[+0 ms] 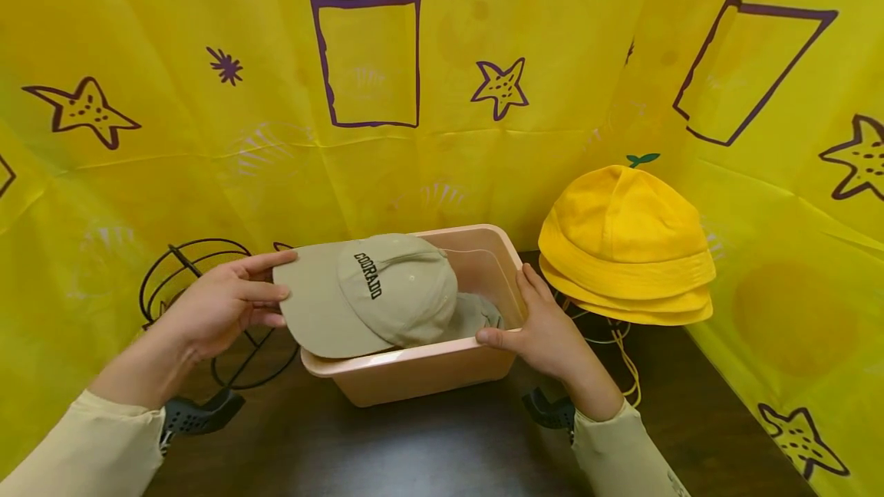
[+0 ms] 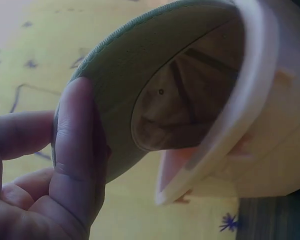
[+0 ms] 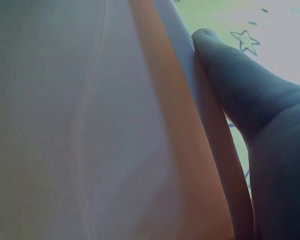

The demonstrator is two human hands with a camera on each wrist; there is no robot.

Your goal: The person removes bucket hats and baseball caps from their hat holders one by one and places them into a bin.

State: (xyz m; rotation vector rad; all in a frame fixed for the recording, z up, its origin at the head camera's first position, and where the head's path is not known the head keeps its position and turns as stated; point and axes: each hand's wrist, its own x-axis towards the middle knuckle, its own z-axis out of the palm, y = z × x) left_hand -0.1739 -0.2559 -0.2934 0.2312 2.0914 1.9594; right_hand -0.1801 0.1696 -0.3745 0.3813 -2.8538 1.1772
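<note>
A beige baseball cap [image 1: 404,290] with dark lettering tilts over the left end of a pink plastic bin [image 1: 421,382]. My left hand [image 1: 221,301] pinches the cap by its brim. From below, the left wrist view shows the thumb under the brim [image 2: 115,85] and the cap's hollow inside. More greyish-beige cloth [image 1: 476,314] lies inside the bin beneath the cap, partly hidden. At the bin's right end my right hand [image 1: 552,332] grips the corner, thumb on the front rim. The right wrist view shows that thumb [image 3: 230,70] against the bin wall [image 3: 125,125].
Yellow bucket hats [image 1: 625,251], stacked with a green sprout on top, sit right of the bin, cords hanging below. A black wire stand [image 1: 183,248] is behind my left hand. Yellow patterned cloth [image 1: 442,159] walls the back and sides of the dark table [image 1: 414,455].
</note>
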